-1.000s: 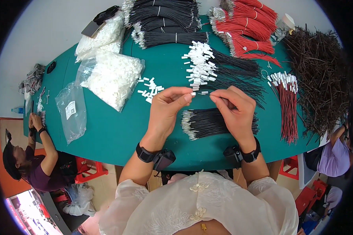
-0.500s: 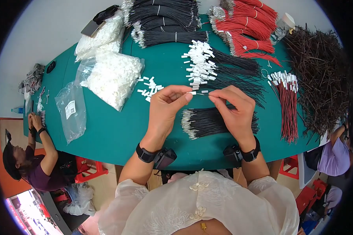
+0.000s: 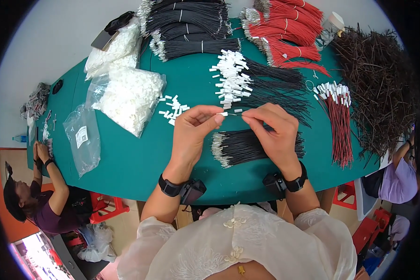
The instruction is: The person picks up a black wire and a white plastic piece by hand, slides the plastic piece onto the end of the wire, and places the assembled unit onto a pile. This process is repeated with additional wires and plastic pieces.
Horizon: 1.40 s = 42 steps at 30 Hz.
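My left hand (image 3: 190, 133) pinches a small white plastic sleeve (image 3: 225, 114) between thumb and forefinger. From the other side my right hand (image 3: 276, 133) pinches a thin black wire (image 3: 236, 115) close to its end, which points at the sleeve and seems to meet its opening. Both hands hover over the table. Below them lies a bundle of black wires (image 3: 252, 148) with bare metal terminals on the left. Just beyond is a heap of black wires capped with white sleeves (image 3: 233, 79). Loose white sleeves (image 3: 173, 109) are scattered left of my left hand.
Bags of white sleeves (image 3: 126, 100) and an empty clear bag (image 3: 83, 140) lie left on the green table (image 3: 186, 74). Tied black bundles (image 3: 186, 28) and red bundles (image 3: 289, 28) line the back. Capped red wires (image 3: 340, 126) and a dark tangled pile (image 3: 378, 84) are right. Co-workers sit at both sides.
The whole view has shifted slightly left. The wire end now appears to meet the white sleeve, while both hands keep their pinches and nearly the same spacing.
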{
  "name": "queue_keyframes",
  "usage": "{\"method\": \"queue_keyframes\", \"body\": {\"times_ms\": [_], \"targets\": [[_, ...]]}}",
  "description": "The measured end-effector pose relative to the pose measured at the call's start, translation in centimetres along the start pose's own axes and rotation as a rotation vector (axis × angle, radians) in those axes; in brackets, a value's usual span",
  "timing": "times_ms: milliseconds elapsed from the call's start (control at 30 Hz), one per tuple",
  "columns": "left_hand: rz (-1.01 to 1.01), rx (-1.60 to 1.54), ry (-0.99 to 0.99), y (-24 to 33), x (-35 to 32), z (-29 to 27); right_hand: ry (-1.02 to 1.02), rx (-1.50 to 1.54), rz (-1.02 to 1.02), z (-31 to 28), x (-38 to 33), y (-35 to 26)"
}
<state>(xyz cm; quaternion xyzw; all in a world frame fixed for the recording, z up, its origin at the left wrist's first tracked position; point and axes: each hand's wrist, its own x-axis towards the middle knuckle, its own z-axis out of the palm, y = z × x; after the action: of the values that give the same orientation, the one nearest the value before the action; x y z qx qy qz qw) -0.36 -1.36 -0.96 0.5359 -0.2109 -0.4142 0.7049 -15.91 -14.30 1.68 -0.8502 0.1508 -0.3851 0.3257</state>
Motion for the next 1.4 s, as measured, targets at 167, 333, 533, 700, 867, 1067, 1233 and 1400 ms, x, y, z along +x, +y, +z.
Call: {"method": "queue_keyframes", "body": {"times_ms": [167, 333, 533, 700, 867, 1067, 1233, 1400], "targets": [[-0.011, -0.056, -0.024, -0.1, 0.0, 0.0, 0.006, -0.006, 0.0, -0.3, 0.0, -0.1], [-0.019, -0.048, -0.04, -0.2, 0.0, 0.0, -0.02, -0.021, -0.009, -0.4, 0.0, -0.2], [-0.025, -0.064, -0.069, -0.2, 0.1, -0.1, -0.012, 0.036, 0.036, 0.0, -0.3, -0.1], [-0.021, -0.04, -0.068, -0.2, 0.1, -0.3, -0.03, 0.05, 0.067, 0.1, -0.5, -0.2], [-0.016, -0.036, -0.097, -0.3, 0.2, -0.4, -0.032, -0.031, -0.04, 0.3, -0.4, -0.1], [-0.069, -0.07, -0.115, -1.1, 0.4, -0.7, -0.035, -0.033, -0.026, 0.6, -0.5, -0.1], [-0.1, -0.107, -0.122, -1.1, 0.4, -0.6, -0.04, -0.001, -0.009, 0.9, -0.6, 0.3], [-0.106, -0.093, -0.111, -1.2, 0.5, -0.6, -0.06, 0.01, 0.005, 0.8, -0.6, 0.6]]}}
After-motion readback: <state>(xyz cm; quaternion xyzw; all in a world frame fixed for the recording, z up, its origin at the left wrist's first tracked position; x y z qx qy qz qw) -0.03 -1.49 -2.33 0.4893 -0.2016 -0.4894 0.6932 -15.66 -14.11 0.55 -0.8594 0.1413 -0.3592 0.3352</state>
